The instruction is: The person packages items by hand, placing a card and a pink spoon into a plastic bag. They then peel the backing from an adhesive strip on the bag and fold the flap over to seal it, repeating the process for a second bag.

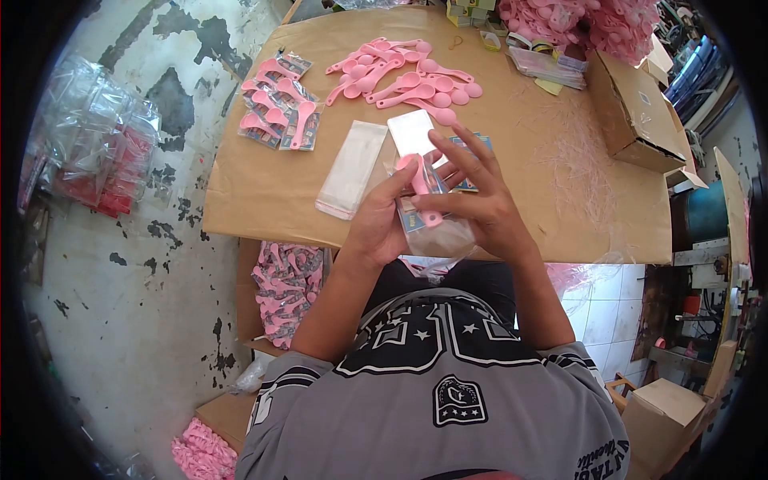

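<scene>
Between my hands, over the table's near edge, is a clear plastic bag [452, 238] with a pink spoon [419, 180] and a printed card [413, 220]. My left hand [380, 220] grips the package from its left side, thumb on the spoon. My right hand [480, 192] is at the package's right side, some fingers raised and apart, the index finger reaching across the spoon; part of its grip is hidden. Behind the hands lie a stack of empty clear bags [352, 166], a white pad [409, 133] and blue printed cards [482, 141].
Loose pink spoons [400, 72] are piled at the table's back. Packed spoons [276, 108] lie at the left. An open cardboard box [636, 116] stands at the right, near more pink pieces [552, 24]. A box of packed spoons [286, 292] sits below the table.
</scene>
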`<state>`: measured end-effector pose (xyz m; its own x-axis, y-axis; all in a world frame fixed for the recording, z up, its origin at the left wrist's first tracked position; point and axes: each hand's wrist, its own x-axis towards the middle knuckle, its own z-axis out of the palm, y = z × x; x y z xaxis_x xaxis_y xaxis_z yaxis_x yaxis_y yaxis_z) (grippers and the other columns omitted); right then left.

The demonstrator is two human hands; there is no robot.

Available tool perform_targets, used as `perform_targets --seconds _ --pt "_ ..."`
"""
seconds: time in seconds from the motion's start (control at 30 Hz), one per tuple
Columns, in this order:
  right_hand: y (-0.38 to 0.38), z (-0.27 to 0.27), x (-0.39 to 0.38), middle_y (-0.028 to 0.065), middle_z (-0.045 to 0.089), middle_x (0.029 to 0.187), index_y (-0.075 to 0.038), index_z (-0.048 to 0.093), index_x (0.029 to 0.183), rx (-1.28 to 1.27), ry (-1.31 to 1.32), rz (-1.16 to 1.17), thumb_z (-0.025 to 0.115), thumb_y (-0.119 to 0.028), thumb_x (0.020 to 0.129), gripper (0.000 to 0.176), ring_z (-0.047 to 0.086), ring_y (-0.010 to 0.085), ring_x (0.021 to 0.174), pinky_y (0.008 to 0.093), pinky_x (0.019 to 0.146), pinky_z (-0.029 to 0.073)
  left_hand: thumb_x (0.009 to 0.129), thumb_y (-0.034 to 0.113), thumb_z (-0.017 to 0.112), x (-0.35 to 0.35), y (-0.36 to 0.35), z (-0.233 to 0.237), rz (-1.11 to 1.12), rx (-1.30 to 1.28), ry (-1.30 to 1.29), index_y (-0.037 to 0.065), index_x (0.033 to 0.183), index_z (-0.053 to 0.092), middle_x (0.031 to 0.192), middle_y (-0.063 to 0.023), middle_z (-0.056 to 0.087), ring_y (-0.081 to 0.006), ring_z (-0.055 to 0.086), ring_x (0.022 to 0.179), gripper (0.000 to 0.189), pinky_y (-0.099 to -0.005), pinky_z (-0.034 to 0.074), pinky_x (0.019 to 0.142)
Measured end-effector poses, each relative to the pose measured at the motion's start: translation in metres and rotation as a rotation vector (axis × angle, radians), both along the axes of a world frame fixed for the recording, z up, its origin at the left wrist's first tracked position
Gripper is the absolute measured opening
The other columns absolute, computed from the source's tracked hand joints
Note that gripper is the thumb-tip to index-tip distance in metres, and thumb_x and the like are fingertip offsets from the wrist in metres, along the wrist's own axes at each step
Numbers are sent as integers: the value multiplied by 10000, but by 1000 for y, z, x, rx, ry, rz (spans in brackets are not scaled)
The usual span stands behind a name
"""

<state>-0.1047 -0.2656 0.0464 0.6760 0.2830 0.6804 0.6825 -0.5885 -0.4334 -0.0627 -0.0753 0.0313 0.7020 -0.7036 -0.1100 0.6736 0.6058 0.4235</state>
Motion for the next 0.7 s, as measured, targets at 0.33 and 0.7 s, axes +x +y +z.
perform_targets --seconds 0.33,0.7 --pt "1 1 -17 54 717 936 -52 441 1573 823 739 162 739 -56 974 669 641 82 878 231 792 492 1069 243 627 -5 9 11 57 353 -480 -9 1513 466 1359 -157 648 -187 640 1227 535 -337 508 1056" --pt "0 -3 -7 104 717 1092 -54 722 1169 424 162 -291 784 -73 900 277 659 217 954 332 822 522 1080 146 610 -22 3 8 250 580 -603 24 1555 462 1202 -176 736 -136 725 971 512 -247 578 817"
